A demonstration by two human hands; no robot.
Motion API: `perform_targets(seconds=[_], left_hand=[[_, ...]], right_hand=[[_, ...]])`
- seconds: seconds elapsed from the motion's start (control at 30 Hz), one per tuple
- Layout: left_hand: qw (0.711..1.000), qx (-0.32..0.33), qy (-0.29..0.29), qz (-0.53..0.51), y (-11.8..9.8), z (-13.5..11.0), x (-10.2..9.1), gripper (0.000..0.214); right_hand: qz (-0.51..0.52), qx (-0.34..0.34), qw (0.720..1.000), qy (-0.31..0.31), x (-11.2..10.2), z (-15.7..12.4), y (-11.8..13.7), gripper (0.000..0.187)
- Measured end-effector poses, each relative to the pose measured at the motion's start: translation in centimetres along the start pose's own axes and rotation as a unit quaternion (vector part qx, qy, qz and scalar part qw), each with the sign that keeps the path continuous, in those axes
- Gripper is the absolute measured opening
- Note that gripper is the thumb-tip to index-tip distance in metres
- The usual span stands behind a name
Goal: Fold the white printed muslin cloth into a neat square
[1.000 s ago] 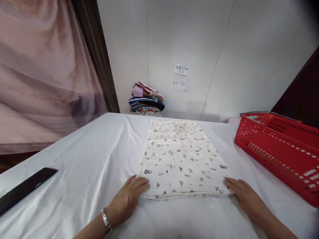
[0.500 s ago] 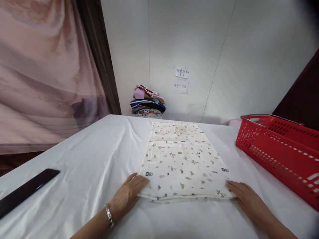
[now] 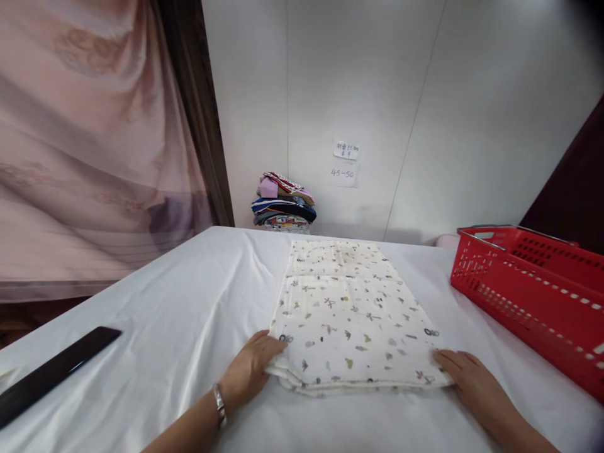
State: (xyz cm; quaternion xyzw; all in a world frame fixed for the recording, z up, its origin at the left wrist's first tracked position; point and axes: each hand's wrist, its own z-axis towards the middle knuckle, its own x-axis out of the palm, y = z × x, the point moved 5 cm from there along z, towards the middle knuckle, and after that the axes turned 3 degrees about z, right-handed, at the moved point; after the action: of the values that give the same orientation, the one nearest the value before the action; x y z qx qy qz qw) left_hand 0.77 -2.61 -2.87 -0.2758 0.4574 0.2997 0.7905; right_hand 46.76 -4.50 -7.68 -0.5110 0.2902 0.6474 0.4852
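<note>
Now the left hand [image 3: 246,372] grips the cloth [image 3: 353,321], corner newly raised; right hand [image 3: 474,382] touches, grip unclear.

Pink drapery [image 3: 94,157] hangs left of a pale panelled wall [image 3: 349,75].

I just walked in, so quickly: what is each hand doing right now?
Left hand: touching the patterned cloth at its near left corner; grip can't be told.
Right hand: touching its near right corner; grip unclear.
</note>
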Motion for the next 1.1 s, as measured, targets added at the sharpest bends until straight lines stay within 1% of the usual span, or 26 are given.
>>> perform_targets(seconds=[0.1, 0.2, 0.4, 0.5, 0.6, 0.67, 0.77, 0.83, 0.93, 1.0, 1.1], left_hand=[[1.000, 0.007, -0.005, -0.020, 0.6, -0.2, 0.2, 0.029], [0.999, -0.008, -0.004, -0.045, 0.9, 0.0, 0.1, 0.025], [0.995, -0.059, 0.009, -0.077, 0.9, 0.6, -0.3, 0.019], [0.991, -0.095, 0.013, -0.090, 1.1, 0.8, -0.3, 0.021], [0.987, -0.125, 0.009, -0.101, 1.2, 0.9, -0.4, 0.024], [0.988, -0.114, 0.015, -0.106, 0.9, 1.0, -0.4, 0.025], [0.990, -0.063, 0.035, -0.119, 0.4, 1.1, -0.3, 0.024], [0.991, -0.035, 0.025, -0.127, 0.4, 0.9, -0.2, 0.019], [0.992, -0.004, 0.002, -0.123, 0.8, 0.5, 0.0, 0.022], [0.993, 0.015, 0.017, -0.117, 0.9, 0.4, 0.2, 0.019], [0.992, 0.018, 0.046, -0.115, 0.6, 0.4, -0.2, 0.016]], right_hand=[[-0.008, -0.006, 1.000, -0.015, 0.0, -0.1, 0.0, 0.052], [-0.010, -0.006, 1.000, -0.020, -0.1, -0.2, 0.0, 0.053], [-0.016, -0.017, 1.000, -0.011, -0.9, -0.5, 0.9, 0.048], [-0.016, -0.020, 1.000, -0.009, -1.0, -0.7, 1.2, 0.044], [-0.020, -0.013, 1.000, -0.013, -0.7, -0.7, 1.2, 0.047], [-0.024, -0.006, 1.000, -0.014, -0.6, -0.6, 1.1, 0.055], [-0.027, 0.002, 1.000, -0.014, -0.8, -0.2, 1.0, 0.061], [-0.025, 0.005, 1.000, -0.013, -1.1, 0.1, 1.1, 0.061], [-0.026, 0.003, 1.000, -0.013, -1.6, 0.3, 1.3, 0.059], [-0.028, 0.003, 0.999, -0.015, -1.7, 0.2, 1.3, 0.056], [-0.023, 0.005, 1.000, -0.015, -1.5, -0.3, 1.0, 0.053]])
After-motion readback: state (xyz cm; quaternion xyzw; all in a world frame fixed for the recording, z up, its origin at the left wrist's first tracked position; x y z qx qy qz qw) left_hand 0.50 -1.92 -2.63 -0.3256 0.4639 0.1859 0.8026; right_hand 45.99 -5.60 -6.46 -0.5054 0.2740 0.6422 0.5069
